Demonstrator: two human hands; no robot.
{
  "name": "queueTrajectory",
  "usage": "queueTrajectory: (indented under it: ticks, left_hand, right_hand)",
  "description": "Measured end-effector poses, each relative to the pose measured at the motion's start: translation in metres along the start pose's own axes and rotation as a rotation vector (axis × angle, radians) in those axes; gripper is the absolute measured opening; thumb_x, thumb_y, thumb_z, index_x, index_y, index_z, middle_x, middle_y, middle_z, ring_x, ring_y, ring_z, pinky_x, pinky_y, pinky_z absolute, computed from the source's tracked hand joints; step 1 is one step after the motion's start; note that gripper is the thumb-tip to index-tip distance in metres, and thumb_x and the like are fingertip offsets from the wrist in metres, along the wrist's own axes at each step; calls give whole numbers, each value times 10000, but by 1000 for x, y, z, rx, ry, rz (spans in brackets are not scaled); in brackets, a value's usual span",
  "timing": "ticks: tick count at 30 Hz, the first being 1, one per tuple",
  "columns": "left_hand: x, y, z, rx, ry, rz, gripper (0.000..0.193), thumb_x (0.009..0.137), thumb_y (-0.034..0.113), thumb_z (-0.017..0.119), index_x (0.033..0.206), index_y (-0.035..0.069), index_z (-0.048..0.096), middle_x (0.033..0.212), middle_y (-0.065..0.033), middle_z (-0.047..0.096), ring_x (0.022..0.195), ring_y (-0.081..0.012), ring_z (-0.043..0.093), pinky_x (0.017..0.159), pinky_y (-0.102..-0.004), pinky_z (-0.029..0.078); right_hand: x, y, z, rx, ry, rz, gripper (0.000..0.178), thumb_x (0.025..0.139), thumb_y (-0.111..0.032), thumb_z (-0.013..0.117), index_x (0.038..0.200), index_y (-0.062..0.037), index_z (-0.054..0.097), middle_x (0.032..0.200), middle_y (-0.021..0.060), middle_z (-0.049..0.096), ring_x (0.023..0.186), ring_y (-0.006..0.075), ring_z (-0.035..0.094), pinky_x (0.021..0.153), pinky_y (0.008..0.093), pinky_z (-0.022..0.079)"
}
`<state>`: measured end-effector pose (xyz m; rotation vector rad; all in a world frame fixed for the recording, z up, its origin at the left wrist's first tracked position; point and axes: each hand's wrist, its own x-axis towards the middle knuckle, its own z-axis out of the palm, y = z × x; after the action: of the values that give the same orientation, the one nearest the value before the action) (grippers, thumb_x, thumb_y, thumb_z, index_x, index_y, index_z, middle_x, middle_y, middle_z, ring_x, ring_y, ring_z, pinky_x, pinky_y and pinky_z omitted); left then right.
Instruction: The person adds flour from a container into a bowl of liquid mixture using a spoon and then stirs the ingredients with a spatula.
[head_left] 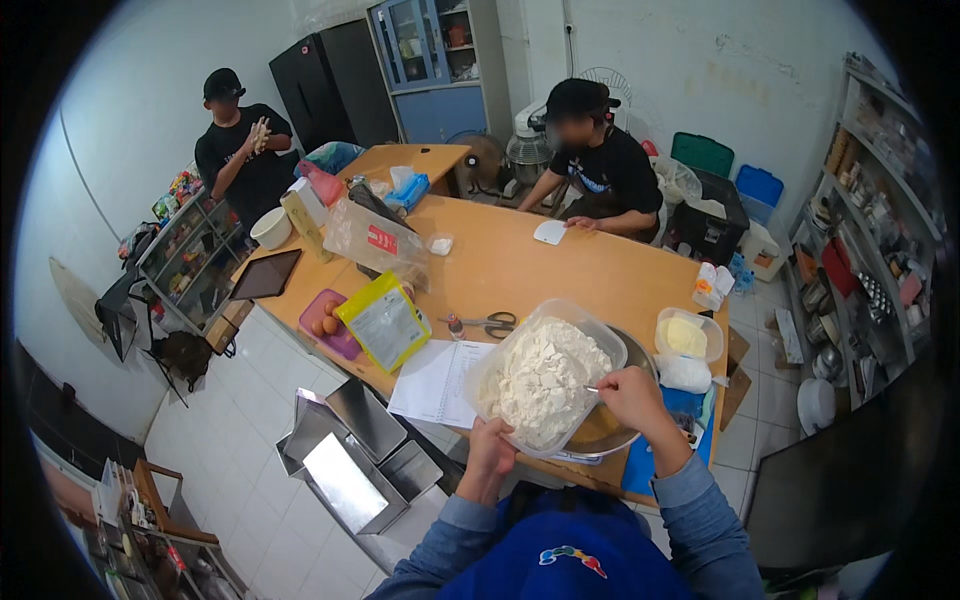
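A clear plastic container (484, 400) heaped with white flour (545, 375) is held tilted over the near edge of the table. My left hand (490, 455) is closed around its near left corner. At the container's right side, my right hand (635, 400) pinches a thin metal handle (594, 388), probably a spoon's; its far end is hidden in or behind the flour. Behind and below the container stands a wide metal bowl (650, 358), partly covered by it and by my right hand. The bowl's contents barely show.
An open notebook (432, 382), scissors (497, 322), a yellow pouch (385, 325) and eggs on a pink tray (328, 322) lie to the left. A tub of yellow fat (686, 335) sits right of the bowl. Metal pans (350, 470) stand lower left. Two people are across the table (480, 250).
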<state>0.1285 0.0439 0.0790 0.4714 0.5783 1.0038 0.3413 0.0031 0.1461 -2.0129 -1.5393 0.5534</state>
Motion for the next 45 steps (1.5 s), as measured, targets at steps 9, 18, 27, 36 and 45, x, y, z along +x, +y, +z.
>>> queueTrajectory:
  ticks: [9,18,27,36,45]
  left_hand:
    - [7,-3,-15,-112,20,25,663,597,-79,383,1251,-11,294,1190,-179,437,1079,-330,474,879,-459,428]
    - [12,2,-30,-130,36,83,642,598,-63,393,1233,-13,307,1176,-183,443,1067,-333,482,869,-457,439]
    - [12,14,-47,-42,72,107,664,627,66,423,1271,-30,294,1252,-179,416,1149,-336,420,968,-490,335]
    - [9,22,-51,-39,80,200,670,630,57,411,1282,-23,277,1267,-185,397,1169,-335,399,993,-480,307]
    - [5,24,-47,-81,63,199,665,627,43,409,1275,-33,280,1267,-183,399,1171,-335,397,1004,-465,299]
  right_hand:
    - [2,-4,-3,28,52,30,160,713,-157,552,779,-78,674,726,137,626,698,292,610,618,358,474]
    - [1,4,-10,87,67,105,168,714,-162,571,825,-84,671,742,125,636,693,264,617,618,332,474]
    - [-15,16,-21,102,156,81,172,713,-109,596,843,-9,649,679,125,627,614,198,605,562,299,454]
    - [-42,53,39,-298,329,-74,149,688,-70,525,794,-69,629,723,115,565,691,299,566,587,403,443]
    - [-53,59,54,-306,544,-163,117,672,-27,560,771,-26,621,681,110,559,650,297,554,561,361,445]
